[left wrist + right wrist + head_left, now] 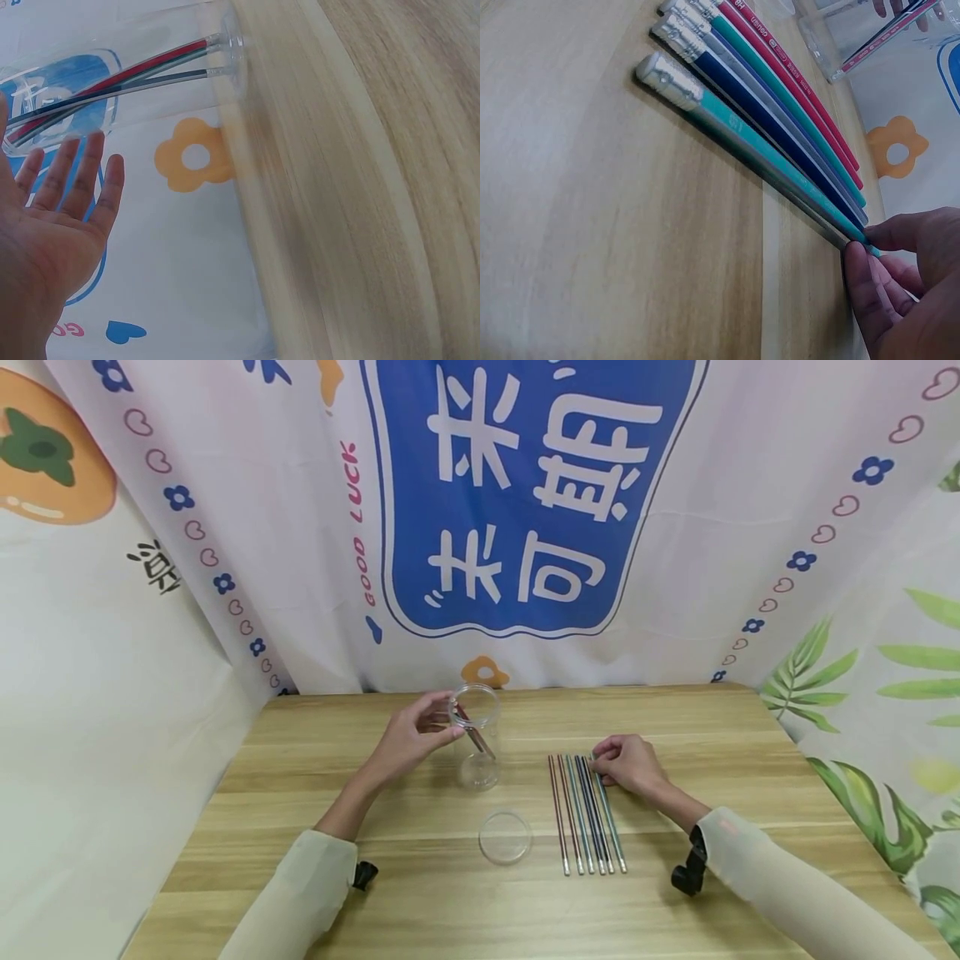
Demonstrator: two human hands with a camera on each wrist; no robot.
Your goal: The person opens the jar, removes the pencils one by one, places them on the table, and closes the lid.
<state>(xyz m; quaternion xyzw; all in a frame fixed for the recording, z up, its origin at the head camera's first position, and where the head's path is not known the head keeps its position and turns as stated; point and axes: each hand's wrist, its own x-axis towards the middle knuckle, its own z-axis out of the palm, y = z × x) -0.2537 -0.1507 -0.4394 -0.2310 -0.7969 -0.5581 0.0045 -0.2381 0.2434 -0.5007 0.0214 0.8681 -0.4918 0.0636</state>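
My left hand (412, 727) holds a tall clear plastic jar (489, 728) by its upper part, thumb on the near side and fingers on the far side. The jar stands upright and uncapped. Inside lean a red, a green and a dark pencil (154, 88), eraser ends down at its base. At the right, my right hand (628, 762) pinches a teal pencil (761, 165) between thumb and fingers at the end away from its eraser. That pencil lies at the right end of a row of pencils (576, 814), their eraser ends toward me.
A round clear lid (505, 837) lies flat on the wooden table (405, 877), between the jar and me. Printed cloth (675, 610) hangs along the table's back edge, with more cloth at both sides.
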